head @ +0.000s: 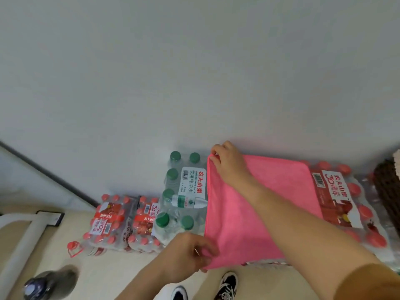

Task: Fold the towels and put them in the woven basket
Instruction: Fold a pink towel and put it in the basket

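A pink towel (236,221) is spread flat over shrink-wrapped packs of bottled water. Its right part is laid on a red-capped pack (342,204), and its left edge runs just beside a green-capped pack (184,191) at 9 o'clock. The far left corner of the towel, at 11 o'clock from the middle of the cloth, is pinched between the thumb and fingertips of the right hand (229,163), whose forearm is stretched across the cloth from 4 o'clock. The near left corner, at 7 o'clock, is gripped by the left hand (190,254), with the fingers curled round the hem. Both grips are thus set on the same left edge, and the whole spread of cloth lies at 3 o'clock of them. A dark woven basket (387,191) is seen only in part at the frame's right edge, at 3 o'clock of the towel, beyond the red-capped pack and well apart from both hands. More packs on the floor (112,221) are seen at 9 o'clock of the green-capped pack, and a pair of shoes (227,284) at 6 o'clock of the towel.
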`<state>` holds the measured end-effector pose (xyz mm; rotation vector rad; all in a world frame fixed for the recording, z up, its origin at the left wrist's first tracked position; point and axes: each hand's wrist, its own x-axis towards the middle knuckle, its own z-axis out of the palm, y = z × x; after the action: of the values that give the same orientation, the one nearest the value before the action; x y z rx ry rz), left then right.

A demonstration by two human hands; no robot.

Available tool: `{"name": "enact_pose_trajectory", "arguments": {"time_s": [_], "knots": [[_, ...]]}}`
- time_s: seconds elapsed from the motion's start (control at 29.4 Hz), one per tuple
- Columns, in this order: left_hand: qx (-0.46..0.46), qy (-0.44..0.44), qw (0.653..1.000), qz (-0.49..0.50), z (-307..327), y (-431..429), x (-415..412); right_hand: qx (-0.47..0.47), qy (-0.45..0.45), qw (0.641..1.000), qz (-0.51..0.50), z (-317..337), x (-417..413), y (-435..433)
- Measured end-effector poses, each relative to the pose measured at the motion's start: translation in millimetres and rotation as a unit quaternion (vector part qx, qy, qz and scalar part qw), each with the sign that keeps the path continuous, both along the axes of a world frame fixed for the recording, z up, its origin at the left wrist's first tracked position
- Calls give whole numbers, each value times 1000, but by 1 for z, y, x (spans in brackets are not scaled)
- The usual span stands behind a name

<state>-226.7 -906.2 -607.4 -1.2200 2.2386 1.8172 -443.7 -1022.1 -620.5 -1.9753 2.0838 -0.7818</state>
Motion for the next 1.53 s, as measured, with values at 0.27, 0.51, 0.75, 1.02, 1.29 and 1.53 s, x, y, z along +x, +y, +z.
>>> {"name": "enact_pose_trajectory", "arguments": {"time_s": [0.27, 0.51, 0.75, 1.02, 1.29, 1.53], "knots": [[56, 2, 996, 64, 6, 6, 11, 12, -79, 996, -43, 2, 3, 13], [73, 56, 990, 111, 0, 5, 8, -50, -179, 927, -326, 26, -42, 161], [147, 106, 972, 149, -8, 9, 11, 33, -662, 547, -512, -22, -24, 279], [224, 131, 948, 184, -12, 9, 12, -75, -816, 427, -382, -42, -19, 274], [187, 123, 957, 182, -12, 4, 3, -22, -780, 505, -370, -42, -39, 288], [15, 63, 989, 134, -17, -2, 1, 127, -590, 729, -322, -25, -70, 310]]}}
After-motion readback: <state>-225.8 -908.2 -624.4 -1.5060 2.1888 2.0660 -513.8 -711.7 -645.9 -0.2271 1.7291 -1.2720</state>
